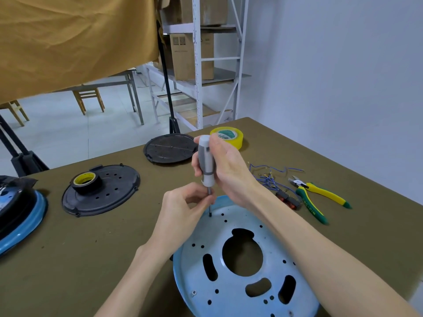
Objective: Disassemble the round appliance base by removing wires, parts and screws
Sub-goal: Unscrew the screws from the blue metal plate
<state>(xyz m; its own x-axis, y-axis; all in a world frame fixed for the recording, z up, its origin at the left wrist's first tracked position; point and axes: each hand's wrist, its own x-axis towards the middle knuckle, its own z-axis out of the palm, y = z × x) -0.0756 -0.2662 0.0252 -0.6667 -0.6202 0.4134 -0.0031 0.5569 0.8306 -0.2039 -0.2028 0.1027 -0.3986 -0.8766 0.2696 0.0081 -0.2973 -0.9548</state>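
The left hand pinches the metal shaft of the screwdriver just above the blue round base, which lies on the table under both forearms. The right hand grips the screwdriver's grey handle, upright, its tip on the base's far rim. Loose wires and pliers lie to the right.

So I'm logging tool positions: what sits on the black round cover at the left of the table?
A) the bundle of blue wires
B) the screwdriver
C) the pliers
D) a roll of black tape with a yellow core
D: the roll of black tape rests on the black cover; the pliers and wires lie to the right, and the screwdriver is in the right hand.
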